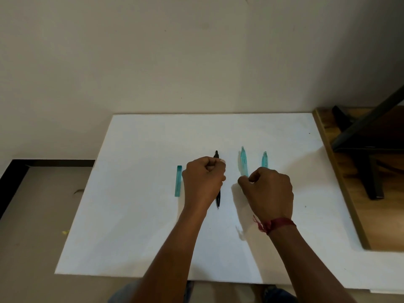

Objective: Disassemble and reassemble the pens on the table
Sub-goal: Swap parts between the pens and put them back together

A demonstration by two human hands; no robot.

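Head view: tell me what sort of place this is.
Probably a plain room with a makeshift work desk: a white tabletop against a bare wall, teal pens laid out, a wooden surface beside it.

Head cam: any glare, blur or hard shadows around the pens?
Head view: no glare on the white board, and the light is soft and even. The right hand casts one pale shadow to its left. The black pen gripped in the left hand has fairly crisp edges. The teal pen pinched by the right hand looks soft and slightly smeared.
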